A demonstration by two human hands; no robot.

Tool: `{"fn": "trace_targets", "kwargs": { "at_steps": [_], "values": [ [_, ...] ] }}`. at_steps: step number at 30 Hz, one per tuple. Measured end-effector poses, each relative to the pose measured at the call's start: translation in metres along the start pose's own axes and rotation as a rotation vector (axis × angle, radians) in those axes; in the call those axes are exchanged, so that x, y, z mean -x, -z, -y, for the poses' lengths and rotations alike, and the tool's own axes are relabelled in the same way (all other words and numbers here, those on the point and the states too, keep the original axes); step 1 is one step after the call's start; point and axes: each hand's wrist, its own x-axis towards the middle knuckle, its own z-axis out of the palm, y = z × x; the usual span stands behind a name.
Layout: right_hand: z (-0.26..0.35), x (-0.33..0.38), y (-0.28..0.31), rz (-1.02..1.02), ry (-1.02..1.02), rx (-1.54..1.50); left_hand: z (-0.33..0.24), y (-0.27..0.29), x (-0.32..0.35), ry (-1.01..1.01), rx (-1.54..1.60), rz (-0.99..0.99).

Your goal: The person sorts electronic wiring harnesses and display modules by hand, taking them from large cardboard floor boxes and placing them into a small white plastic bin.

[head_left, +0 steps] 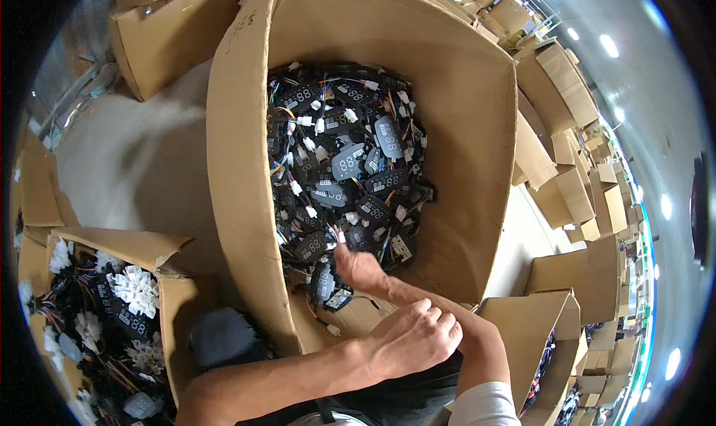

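The right hand (358,266) reaches into the tall cardboard box (239,165), pinching thin wires of a small black display module (322,283) (light, tangle-prone; better gripped by its casing). The left hand (414,338) rests curled nearby, seemingly empty.

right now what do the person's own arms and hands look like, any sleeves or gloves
Both hands are bare: no gloves, rings or watch show on the left hand or the right hand. Both forearms are uncovered. A short pale sleeve covers the right upper arm near the lower edge; no sleeve shows on the left arm.
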Motion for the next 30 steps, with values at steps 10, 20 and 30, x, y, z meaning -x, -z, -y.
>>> {"fn": "trace_targets", "kwargs": {
  "at_steps": [10, 20, 30],
  "values": [
    [0.007, -0.097, 0.181, -0.972, -0.01, 0.044, -0.012, 0.008, 0.005, -0.002, -0.007, -0.002],
    [-0.106, -0.157, 0.238, -0.697, -0.238, -0.448, 0.012, 0.041, 0.004, 0.092, -0.086, -0.05],
    [-0.028, -0.063, 0.156, -0.54, -0.141, -0.333, 0.007, 0.022, 0.004, 0.071, -0.007, -0.106]
  ]
}}
